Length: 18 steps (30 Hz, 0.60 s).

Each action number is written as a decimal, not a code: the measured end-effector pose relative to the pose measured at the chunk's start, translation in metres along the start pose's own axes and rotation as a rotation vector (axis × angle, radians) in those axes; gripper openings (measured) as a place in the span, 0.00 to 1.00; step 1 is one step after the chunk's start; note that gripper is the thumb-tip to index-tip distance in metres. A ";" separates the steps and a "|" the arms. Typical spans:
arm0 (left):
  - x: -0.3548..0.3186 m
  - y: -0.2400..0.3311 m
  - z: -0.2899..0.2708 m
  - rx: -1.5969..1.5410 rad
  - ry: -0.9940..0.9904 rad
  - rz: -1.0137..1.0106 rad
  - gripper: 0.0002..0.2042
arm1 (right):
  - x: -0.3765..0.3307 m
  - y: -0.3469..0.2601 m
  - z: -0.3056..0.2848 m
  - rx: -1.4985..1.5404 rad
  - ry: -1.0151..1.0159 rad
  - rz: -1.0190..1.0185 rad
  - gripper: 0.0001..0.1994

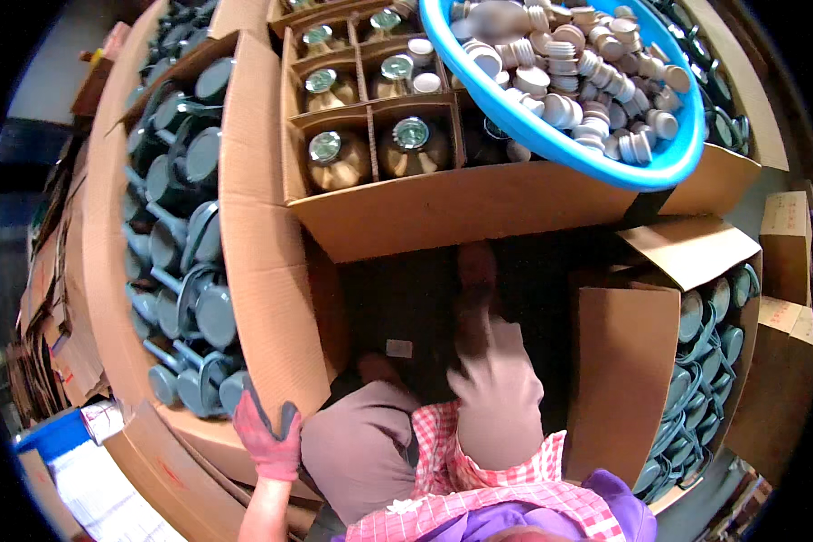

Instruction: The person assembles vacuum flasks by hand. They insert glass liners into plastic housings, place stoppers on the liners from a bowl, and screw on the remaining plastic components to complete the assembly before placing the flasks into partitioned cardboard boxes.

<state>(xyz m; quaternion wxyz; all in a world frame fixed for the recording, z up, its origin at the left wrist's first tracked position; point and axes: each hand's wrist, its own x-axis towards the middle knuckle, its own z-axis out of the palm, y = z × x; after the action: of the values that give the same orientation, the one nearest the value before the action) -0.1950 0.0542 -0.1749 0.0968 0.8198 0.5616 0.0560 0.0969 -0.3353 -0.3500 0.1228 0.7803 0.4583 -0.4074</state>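
My left hand (269, 440), in a pinkish-red glove with dark grey fingertips, is at the near corner of a tall cardboard box (266, 262) on my left. Its thumb and fingers stand apart in a V, by the lower edge of the box's flap; whether they press on the cardboard I cannot tell. Grey-green plastic pieces (215, 316) with round discs, short stems and loops fill that box, some just beyond my fingertips. My right hand is out of the picture; only a purple sleeve (625, 508) shows at that side.
Ahead, a divided carton (379, 217) holds glass bottles (339, 163). A blue basin (565, 152) of whitish round caps (596, 81) rests over its right part. Another open box (623, 361) of grey-green pieces (696, 388) stands at right. Flattened cardboard (59, 289) is stacked far left.
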 end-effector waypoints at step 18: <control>-0.024 -0.011 0.015 0.107 -0.040 0.032 0.40 | 0.060 0.072 -0.180 -0.213 -0.100 0.085 0.12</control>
<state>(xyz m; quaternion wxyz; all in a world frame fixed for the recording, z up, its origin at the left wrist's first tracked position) -0.2105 0.0338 -0.1913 0.0631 0.8335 0.5487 0.0112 0.2650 -0.2365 -0.2927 0.2447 0.7602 0.4589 -0.3894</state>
